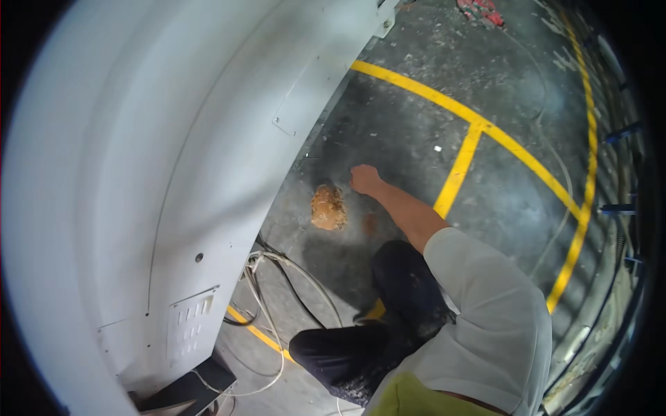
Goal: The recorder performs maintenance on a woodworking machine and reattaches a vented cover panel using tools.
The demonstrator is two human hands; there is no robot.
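My right hand is stretched out low over the dark grey floor, with its fingers curled closed. Whatever it may hold is hidden or too small to make out. Just to its left, and apart from it, lies an orange-brown clump with a rough, crumbly edge; I cannot tell what it is made of. Near the hand, toward the machine, a small thin dark piece rests on the floor. My left hand is out of sight.
A large pale grey machine housing fills the left side. Cables loop across the floor by its base. Yellow lines mark the floor. A red object lies far off; pipes and blue brackets line the right edge.
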